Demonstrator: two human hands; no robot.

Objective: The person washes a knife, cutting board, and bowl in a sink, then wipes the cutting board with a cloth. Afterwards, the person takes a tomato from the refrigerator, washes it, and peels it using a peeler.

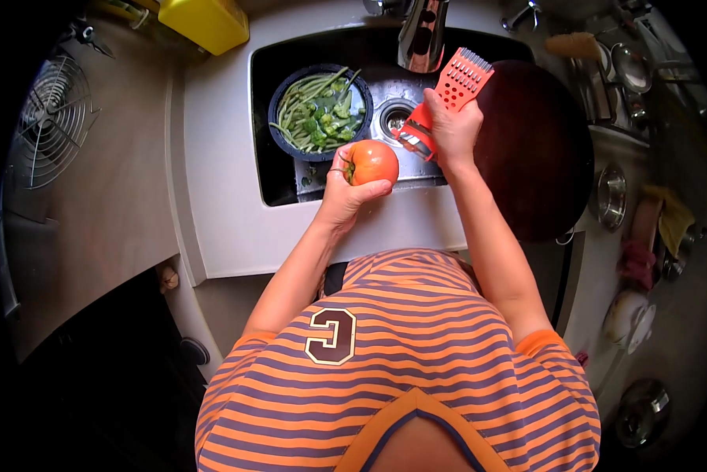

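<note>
My left hand is closed around a red tomato with its green stem still on, held over the front edge of the sink. In my right hand is an orange-red peeler-grater, its toothed end pointing up and away and its blade end angled down toward the tomato. The blade and the tomato are apart. Left of the tomato, a dark round bowl in the sink holds green beans and cut green vegetables in water. Between the bowl and the peeler-grater lies the drain.
A chrome faucet overhangs the sink. A large dark round lid or board covers the sink's right side. At the back left stands a yellow container, with a wire rack farther left. Metal bowls and utensils line the right.
</note>
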